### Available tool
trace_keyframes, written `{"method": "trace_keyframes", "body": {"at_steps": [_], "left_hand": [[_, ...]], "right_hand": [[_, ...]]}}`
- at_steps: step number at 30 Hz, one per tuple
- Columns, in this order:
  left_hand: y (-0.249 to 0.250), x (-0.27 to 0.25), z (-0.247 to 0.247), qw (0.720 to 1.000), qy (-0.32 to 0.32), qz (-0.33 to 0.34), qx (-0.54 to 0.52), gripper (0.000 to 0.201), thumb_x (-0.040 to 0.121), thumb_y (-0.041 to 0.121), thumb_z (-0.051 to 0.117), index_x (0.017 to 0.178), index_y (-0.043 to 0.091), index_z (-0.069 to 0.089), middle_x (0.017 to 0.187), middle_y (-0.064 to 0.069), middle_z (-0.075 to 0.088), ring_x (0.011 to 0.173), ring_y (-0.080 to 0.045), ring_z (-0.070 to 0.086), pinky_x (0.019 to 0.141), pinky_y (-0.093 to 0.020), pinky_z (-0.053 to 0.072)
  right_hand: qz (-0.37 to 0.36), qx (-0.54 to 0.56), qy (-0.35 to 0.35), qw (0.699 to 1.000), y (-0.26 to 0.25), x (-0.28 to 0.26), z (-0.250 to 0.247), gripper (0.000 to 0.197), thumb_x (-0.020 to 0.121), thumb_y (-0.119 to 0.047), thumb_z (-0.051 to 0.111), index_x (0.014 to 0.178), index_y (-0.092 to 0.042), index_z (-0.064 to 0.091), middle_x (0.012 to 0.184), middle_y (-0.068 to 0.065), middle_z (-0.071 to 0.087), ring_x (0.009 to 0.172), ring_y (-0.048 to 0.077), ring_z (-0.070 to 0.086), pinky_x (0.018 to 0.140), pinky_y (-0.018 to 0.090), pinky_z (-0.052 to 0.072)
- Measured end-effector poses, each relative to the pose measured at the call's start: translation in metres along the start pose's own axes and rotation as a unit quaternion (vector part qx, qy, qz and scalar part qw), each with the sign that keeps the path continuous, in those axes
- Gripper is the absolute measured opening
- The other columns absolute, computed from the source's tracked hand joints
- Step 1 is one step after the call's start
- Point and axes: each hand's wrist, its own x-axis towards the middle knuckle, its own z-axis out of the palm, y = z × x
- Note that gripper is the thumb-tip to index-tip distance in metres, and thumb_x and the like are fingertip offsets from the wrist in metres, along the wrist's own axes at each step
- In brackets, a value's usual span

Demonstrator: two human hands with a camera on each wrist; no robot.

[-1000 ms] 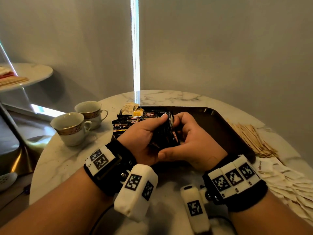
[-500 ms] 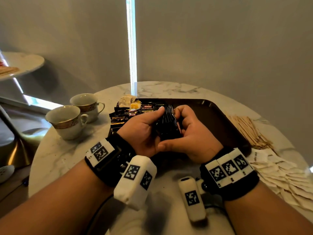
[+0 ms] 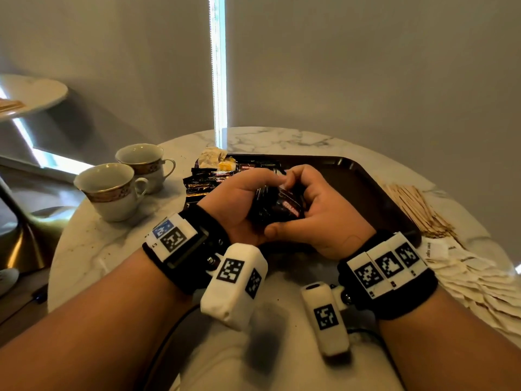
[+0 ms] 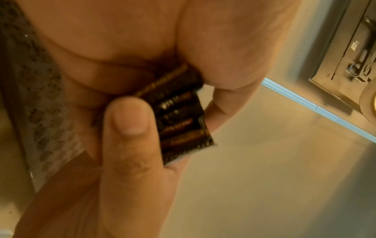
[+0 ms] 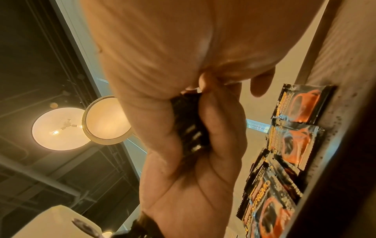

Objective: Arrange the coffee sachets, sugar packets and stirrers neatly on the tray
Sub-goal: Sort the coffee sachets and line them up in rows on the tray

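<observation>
Looks like we're mid coffee-sachet step here. Both the left hand [image 3: 239, 204] and right hand [image 3: 318, 210] are wrapped around a stack of coffee sachets [image 3: 277, 206], squeezing it from either side just above the near part of the tray [image 3: 366, 187]. My guess is they're squaring the edges up. More sachets [image 3: 214, 179] lie loose at the tray's far left. The stirrers [image 3: 417, 207] and sugar packets [image 3: 479, 277] are off to the right on the table, not on the tray yet. Next move probably needs the stack set down flat without fanning out.
</observation>
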Motion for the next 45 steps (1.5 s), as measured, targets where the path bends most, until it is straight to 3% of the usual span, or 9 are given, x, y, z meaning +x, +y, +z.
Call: {"method": "trace_keyframes", "body": {"at_steps": [4, 7, 15, 24, 26, 30, 33, 36, 45], "left_hand": [[0.006, 0.002, -0.007, 1.0, 0.016, 0.011, -0.009, 0.049, 0.08, 0.015, 0.055, 0.126, 0.0, 0.057, 0.112, -0.024, 0.063, 0.09, -0.032, 0.068, 0.078, -0.043, 0.06], [0.011, 0.003, -0.011, 0.999, 0.026, 0.018, -0.018, 0.048, 0.077, 0.012, 0.055, 0.123, -0.001, 0.055, 0.103, -0.023, 0.066, 0.083, -0.03, 0.069, 0.068, -0.039, 0.06], [0.014, 0.002, -0.017, 0.997, 0.063, -0.007, 0.041, 0.037, 0.081, 0.014, 0.06, 0.114, 0.0, 0.056, 0.091, -0.018, 0.069, 0.077, -0.027, 0.07, 0.068, -0.036, 0.06], [0.019, -0.001, -0.017, 0.997, 0.063, -0.004, 0.044, 0.047, 0.084, 0.026, 0.061, 0.126, 0.006, 0.055, 0.089, -0.013, 0.069, 0.074, -0.024, 0.068, 0.064, -0.034, 0.058], [0.024, 0.001, -0.021, 0.995, 0.094, 0.029, 0.024, 0.05, 0.08, 0.027, 0.065, 0.126, 0.013, 0.053, 0.084, -0.009, 0.064, 0.07, -0.022, 0.063, 0.061, -0.034, 0.056], [0.033, 0.003, -0.034, 0.986, 0.15, 0.076, -0.001, 0.037, 0.09, 0.029, 0.067, 0.12, 0.016, 0.052, 0.085, -0.005, 0.059, 0.074, -0.021, 0.064, 0.065, -0.039, 0.055], [0.038, 0.003, -0.041, 0.982, 0.152, 0.111, -0.015, 0.031, 0.095, 0.029, 0.062, 0.123, 0.023, 0.051, 0.093, -0.007, 0.059, 0.085, -0.026, 0.069, 0.072, -0.05, 0.058], [0.041, 0.002, -0.043, 0.983, 0.14, 0.113, -0.039, 0.038, 0.094, 0.029, 0.064, 0.126, 0.021, 0.047, 0.105, -0.01, 0.056, 0.08, -0.025, 0.07, 0.07, -0.046, 0.057], [0.043, 0.001, -0.046, 0.972, 0.173, 0.145, -0.061, 0.027, 0.093, 0.024, 0.062, 0.117, 0.025, 0.05, 0.092, -0.004, 0.058, 0.076, -0.019, 0.062, 0.067, -0.04, 0.054]], "right_hand": [[-0.013, 0.067, 0.04, 0.997, 0.005, 0.011, -0.003, 0.048, 0.061, -0.01, 0.073, 0.106, -0.023, 0.062, 0.136, -0.007, 0.049, 0.127, 0.018, 0.054, 0.091, 0.032, 0.055], [-0.03, 0.095, 0.097, 0.99, 0.011, 0.016, -0.003, 0.054, 0.069, 0.012, 0.049, 0.11, -0.019, 0.065, 0.124, -0.002, 0.061, 0.119, 0.013, 0.061, 0.084, 0.024, 0.055], [-0.064, 0.013, 0.158, 0.985, 0.022, 0.016, -0.002, 0.046, 0.086, 0.022, 0.048, 0.11, -0.011, 0.069, 0.109, 0.006, 0.071, 0.103, 0.014, 0.069, 0.088, 0.026, 0.056], [-0.05, 0.034, 0.223, 0.973, 0.024, 0.015, -0.003, 0.018, 0.094, 0.003, 0.059, 0.101, -0.006, 0.073, 0.085, -0.002, 0.076, 0.079, 0.009, 0.072, 0.071, 0.022, 0.056], [-0.026, 0.033, 0.276, 0.96, 0.03, 0.018, -0.007, 0.013, 0.095, -0.006, 0.062, 0.095, -0.01, 0.075, 0.071, -0.011, 0.073, 0.065, -0.001, 0.065, 0.062, 0.015, 0.05], [0.074, 0.045, 0.303, 0.949, 0.051, 0.028, -0.016, 0.012, 0.091, -0.019, 0.067, 0.084, -0.02, 0.077, 0.077, 0.001, 0.075, 0.059, 0.015, 0.058, 0.055, 0.028, 0.046], [0.132, 0.052, 0.304, 0.942, 0.055, 0.03, -0.018, 0.009, 0.091, -0.015, 0.068, 0.096, -0.021, 0.072, 0.088, 0.001, 0.076, 0.058, 0.008, 0.058, 0.044, 0.019, 0.04], [0.187, 0.051, 0.308, 0.931, 0.054, 0.032, -0.02, 0.015, 0.091, -0.01, 0.068, 0.104, -0.015, 0.065, 0.093, 0.007, 0.071, 0.057, 0.01, 0.054, 0.04, 0.022, 0.036], [0.276, 0.007, 0.274, 0.921, 0.053, 0.039, -0.021, 0.023, 0.095, -0.002, 0.056, 0.115, -0.008, 0.064, 0.098, 0.011, 0.065, 0.057, 0.011, 0.048, 0.041, 0.021, 0.036]]}}
